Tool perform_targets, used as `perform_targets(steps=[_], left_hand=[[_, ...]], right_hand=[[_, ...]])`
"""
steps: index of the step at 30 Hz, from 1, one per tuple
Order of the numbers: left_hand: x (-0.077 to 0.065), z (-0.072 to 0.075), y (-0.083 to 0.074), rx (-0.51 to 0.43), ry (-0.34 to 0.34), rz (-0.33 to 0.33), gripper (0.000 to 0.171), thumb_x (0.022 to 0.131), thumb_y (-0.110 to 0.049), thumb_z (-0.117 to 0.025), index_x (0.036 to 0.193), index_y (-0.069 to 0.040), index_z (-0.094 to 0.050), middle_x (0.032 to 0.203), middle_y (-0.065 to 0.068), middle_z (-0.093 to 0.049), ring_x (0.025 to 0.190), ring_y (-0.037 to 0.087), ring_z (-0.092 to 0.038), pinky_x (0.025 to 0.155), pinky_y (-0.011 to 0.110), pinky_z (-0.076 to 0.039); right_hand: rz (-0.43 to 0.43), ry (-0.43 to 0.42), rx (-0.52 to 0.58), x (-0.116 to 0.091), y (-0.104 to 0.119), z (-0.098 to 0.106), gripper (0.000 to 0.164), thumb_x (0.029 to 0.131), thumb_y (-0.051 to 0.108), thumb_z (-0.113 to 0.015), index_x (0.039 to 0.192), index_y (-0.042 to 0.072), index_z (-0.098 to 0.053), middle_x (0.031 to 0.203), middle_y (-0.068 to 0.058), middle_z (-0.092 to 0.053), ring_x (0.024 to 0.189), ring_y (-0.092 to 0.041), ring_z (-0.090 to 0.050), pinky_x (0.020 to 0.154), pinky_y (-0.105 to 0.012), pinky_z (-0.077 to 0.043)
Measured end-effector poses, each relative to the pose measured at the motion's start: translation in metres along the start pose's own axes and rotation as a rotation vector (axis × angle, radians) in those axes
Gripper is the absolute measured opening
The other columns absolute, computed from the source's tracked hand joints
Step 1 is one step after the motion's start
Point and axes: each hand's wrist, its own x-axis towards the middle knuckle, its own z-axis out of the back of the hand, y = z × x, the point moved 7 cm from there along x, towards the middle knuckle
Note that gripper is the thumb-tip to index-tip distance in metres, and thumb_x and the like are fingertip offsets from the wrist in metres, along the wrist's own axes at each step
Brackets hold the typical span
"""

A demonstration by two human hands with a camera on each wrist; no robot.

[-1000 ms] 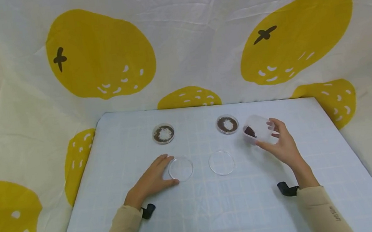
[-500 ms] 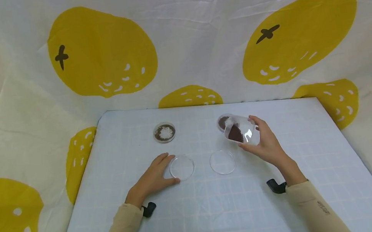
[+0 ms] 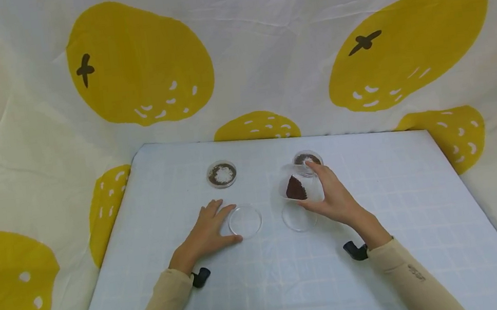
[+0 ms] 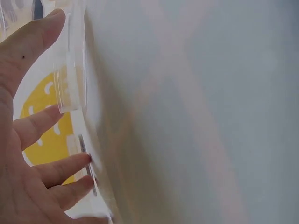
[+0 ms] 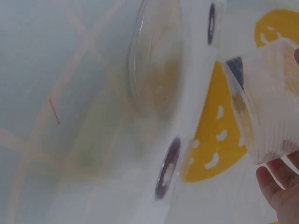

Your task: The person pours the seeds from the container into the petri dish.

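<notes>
- Pale blue table with a faint grid of squares on it; behind the table hangs a white cloth printed with big yellow fruits.
- Small writing on the right sleeve is too tiny to read.
- Four round dishes on the table: two empty clear dishes near the person, two filled dishes farther back with brown and white bits.
- Right hand has its grip curled round one tilted clear cup of brown powder, above the right empty dish.
- Left hand lies flat on the table, fingers straight, touching the left empty dish.
</notes>
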Motion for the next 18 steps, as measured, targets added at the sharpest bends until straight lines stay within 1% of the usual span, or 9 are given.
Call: perform_targets(steps=[2, 4, 7, 9, 13, 18], left_hand=[[0.001, 0.000, 0.000, 0.033, 0.000, 0.007, 0.088, 0.079, -0.059, -0.078, 0.152, -0.025, -0.042, 0.162, 0.018, -0.024, 0.150, 0.041, -0.010, 0.114, 0.067, -0.004], [0.001, -0.001, 0.000, 0.055, 0.002, 0.013, 0.088, 0.080, -0.060, -0.077, 0.153, -0.026, -0.042, 0.162, 0.019, -0.023, 0.150, 0.041, -0.008, 0.112, 0.070, 0.001], [0.002, -0.002, 0.000, 0.070, 0.012, 0.032, 0.088, 0.080, -0.061, -0.076, 0.153, -0.028, -0.040, 0.163, 0.019, -0.021, 0.150, 0.041, -0.007, 0.110, 0.073, 0.002], [0.002, -0.002, 0.001, 0.080, 0.019, 0.039, 0.088, 0.080, -0.061, -0.076, 0.154, -0.029, -0.039, 0.163, 0.018, -0.020, 0.150, 0.042, -0.007, 0.110, 0.073, 0.002], [0.002, -0.002, 0.000, 0.082, 0.028, 0.049, 0.088, 0.081, -0.061, -0.075, 0.154, -0.030, -0.038, 0.163, 0.018, -0.019, 0.150, 0.042, -0.006, 0.110, 0.073, 0.003], [0.000, -0.002, 0.001, 0.081, 0.032, 0.049, 0.087, 0.082, -0.061, -0.074, 0.154, -0.031, -0.037, 0.163, 0.018, -0.019, 0.150, 0.041, -0.006, 0.110, 0.073, 0.004]], right_hand=[[0.004, 0.024, -0.007, 0.002, 0.003, -0.005, 0.101, 0.078, 0.030, -0.088, 0.156, 0.010, -0.028, 0.152, -0.016, -0.038, 0.138, -0.033, -0.035, 0.106, -0.059, -0.037], [0.027, 0.039, -0.020, 0.005, 0.008, -0.009, 0.100, 0.078, 0.031, -0.087, 0.156, 0.010, -0.028, 0.153, -0.014, -0.038, 0.140, -0.032, -0.034, 0.108, -0.057, -0.037], [0.089, 0.046, -0.044, 0.008, 0.015, -0.015, 0.100, 0.078, 0.030, -0.087, 0.156, 0.007, -0.028, 0.152, -0.014, -0.037, 0.139, -0.030, -0.036, 0.108, -0.054, -0.037], [0.143, 0.044, -0.060, 0.011, 0.022, -0.018, 0.100, 0.078, 0.027, -0.087, 0.155, 0.005, -0.028, 0.151, -0.015, -0.038, 0.138, -0.030, -0.037, 0.108, -0.053, -0.038], [0.228, 0.056, -0.093, 0.015, 0.033, -0.025, 0.098, 0.078, 0.025, -0.088, 0.154, 0.003, -0.030, 0.150, -0.015, -0.039, 0.137, -0.031, -0.038, 0.109, -0.051, -0.037], [0.280, 0.079, -0.138, 0.017, 0.044, -0.035, 0.099, 0.076, 0.024, -0.089, 0.154, 0.003, -0.030, 0.147, -0.015, -0.042, 0.135, -0.032, -0.039, 0.108, -0.048, -0.039]])
